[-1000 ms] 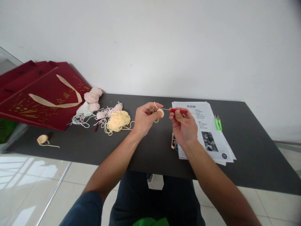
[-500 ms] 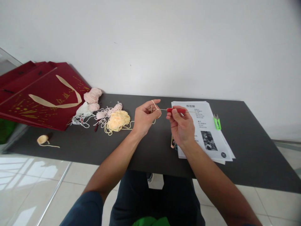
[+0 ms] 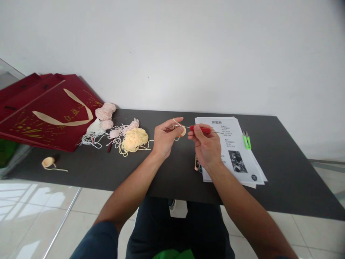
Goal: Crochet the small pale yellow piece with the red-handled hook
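Observation:
My left hand (image 3: 165,138) pinches a small round cream crochet piece (image 3: 183,131), with a cream yarn strand looped over its forefinger. My right hand (image 3: 205,145) is closed on a red-handled crochet hook (image 3: 201,129), whose metal tip points left into the piece. Both hands hover just above the dark table (image 3: 161,169), nearly touching each other. A tangled heap of cream yarn (image 3: 134,139) lies to the left of my left hand.
Pink and white yarn (image 3: 105,117) lies beside a dark red gift bag (image 3: 51,115) at the left. A small cream crochet cup (image 3: 47,162) sits near the left front edge. Printed sheets (image 3: 234,151) and green snips (image 3: 246,140) lie at the right. A small tool (image 3: 197,162) lies under my right wrist.
Both hands have shifted slightly left and down together. The hook's tip has gone back into the cream piece, which shows again between my left fingers.

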`<move>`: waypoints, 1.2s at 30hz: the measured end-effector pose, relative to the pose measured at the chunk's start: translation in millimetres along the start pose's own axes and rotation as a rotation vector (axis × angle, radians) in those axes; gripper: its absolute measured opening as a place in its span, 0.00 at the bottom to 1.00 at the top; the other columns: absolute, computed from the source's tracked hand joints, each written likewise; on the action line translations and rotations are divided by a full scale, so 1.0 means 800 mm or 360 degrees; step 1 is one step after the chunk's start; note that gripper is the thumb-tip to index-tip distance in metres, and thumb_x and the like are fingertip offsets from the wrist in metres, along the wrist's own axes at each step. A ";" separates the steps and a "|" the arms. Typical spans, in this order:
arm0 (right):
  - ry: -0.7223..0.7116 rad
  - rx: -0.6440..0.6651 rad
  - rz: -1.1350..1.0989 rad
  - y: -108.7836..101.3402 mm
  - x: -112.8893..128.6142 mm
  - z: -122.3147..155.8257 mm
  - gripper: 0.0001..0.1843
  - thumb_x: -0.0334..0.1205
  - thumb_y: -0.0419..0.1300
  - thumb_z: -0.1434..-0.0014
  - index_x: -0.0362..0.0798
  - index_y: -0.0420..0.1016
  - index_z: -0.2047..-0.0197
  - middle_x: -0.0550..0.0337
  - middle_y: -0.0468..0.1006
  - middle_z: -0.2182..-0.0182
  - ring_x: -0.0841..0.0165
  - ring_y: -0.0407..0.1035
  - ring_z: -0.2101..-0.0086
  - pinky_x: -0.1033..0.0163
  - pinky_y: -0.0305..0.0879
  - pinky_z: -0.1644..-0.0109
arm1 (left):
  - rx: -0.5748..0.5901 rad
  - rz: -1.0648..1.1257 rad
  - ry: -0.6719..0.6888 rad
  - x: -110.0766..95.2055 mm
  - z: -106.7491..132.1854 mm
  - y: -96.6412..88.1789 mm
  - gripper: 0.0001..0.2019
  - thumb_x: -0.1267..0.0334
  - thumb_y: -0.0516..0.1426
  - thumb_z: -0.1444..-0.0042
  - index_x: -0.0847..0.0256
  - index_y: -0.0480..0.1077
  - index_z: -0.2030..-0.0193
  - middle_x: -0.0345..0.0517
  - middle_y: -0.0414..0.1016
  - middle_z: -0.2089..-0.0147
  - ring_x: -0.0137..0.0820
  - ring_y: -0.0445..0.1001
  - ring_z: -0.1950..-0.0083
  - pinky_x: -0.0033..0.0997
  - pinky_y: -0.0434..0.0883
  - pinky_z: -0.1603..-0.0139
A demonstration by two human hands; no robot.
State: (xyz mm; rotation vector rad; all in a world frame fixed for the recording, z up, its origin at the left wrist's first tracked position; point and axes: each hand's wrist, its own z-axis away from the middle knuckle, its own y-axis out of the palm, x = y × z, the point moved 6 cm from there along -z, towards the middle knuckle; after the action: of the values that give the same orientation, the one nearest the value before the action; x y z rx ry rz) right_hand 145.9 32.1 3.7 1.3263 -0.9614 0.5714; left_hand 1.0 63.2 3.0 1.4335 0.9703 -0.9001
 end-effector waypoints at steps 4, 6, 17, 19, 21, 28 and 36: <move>-0.0102 -0.0021 0.0026 -0.001 -0.001 0.002 0.11 0.44 0.75 0.45 0.50 0.80 0.63 0.64 0.86 0.69 0.71 0.80 0.73 0.61 0.84 0.64 | -0.0056 0.0076 -0.0068 0.004 0.000 0.000 0.17 0.67 0.71 0.55 0.57 0.82 0.55 0.38 0.81 0.67 0.24 0.75 0.68 0.29 0.71 0.62; -0.0123 -0.0025 0.0047 -0.001 -0.002 0.003 0.11 0.43 0.75 0.45 0.50 0.80 0.63 0.64 0.86 0.69 0.71 0.80 0.73 0.61 0.83 0.64 | -0.0062 0.0091 -0.0083 0.005 0.000 0.000 0.17 0.67 0.71 0.55 0.57 0.82 0.56 0.38 0.80 0.68 0.23 0.74 0.69 0.28 0.71 0.63; -0.0440 -0.0073 0.0575 -0.001 0.008 0.022 0.09 0.44 0.70 0.38 0.52 0.85 0.56 0.60 0.88 0.66 0.66 0.83 0.67 0.56 0.83 0.58 | -0.0075 0.0190 -0.0004 0.002 0.002 0.003 0.24 0.68 0.71 0.53 0.56 0.79 0.47 0.36 0.79 0.68 0.23 0.74 0.67 0.28 0.72 0.60; -0.0695 -0.0028 0.0794 0.003 0.016 0.030 0.09 0.42 0.69 0.37 0.56 0.86 0.54 0.59 0.88 0.60 0.64 0.83 0.62 0.53 0.83 0.52 | -0.0085 0.0284 -0.0038 0.002 0.002 0.003 0.25 0.68 0.71 0.54 0.57 0.79 0.47 0.36 0.79 0.67 0.23 0.75 0.67 0.28 0.71 0.60; -0.0987 0.0055 0.0952 0.007 0.022 0.039 0.10 0.39 0.69 0.37 0.59 0.87 0.53 0.59 0.88 0.55 0.62 0.83 0.57 0.51 0.83 0.48 | -0.0077 0.0399 -0.0084 0.001 0.003 0.005 0.25 0.68 0.72 0.54 0.59 0.79 0.47 0.37 0.79 0.67 0.23 0.75 0.66 0.26 0.71 0.59; -0.0852 0.0172 0.0707 0.001 0.010 0.026 0.09 0.39 0.70 0.38 0.58 0.87 0.54 0.58 0.88 0.53 0.63 0.84 0.56 0.53 0.84 0.50 | 0.0100 0.0645 -0.0257 -0.006 0.003 0.012 0.22 0.70 0.72 0.53 0.64 0.80 0.48 0.39 0.78 0.68 0.22 0.73 0.68 0.25 0.70 0.62; -0.0330 0.0219 0.0043 0.004 0.014 0.001 0.05 0.40 0.73 0.41 0.52 0.83 0.61 0.62 0.88 0.62 0.72 0.79 0.70 0.65 0.79 0.67 | 0.0100 0.0517 -0.0245 -0.007 0.003 0.011 0.25 0.74 0.71 0.59 0.64 0.81 0.49 0.36 0.76 0.71 0.19 0.68 0.72 0.23 0.66 0.66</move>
State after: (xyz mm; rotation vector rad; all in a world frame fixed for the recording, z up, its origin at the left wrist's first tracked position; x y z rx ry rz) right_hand 148.7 29.8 14.6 1.5195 -1.1264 0.5352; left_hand 7.2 60.0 11.0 1.4981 0.5778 -0.7906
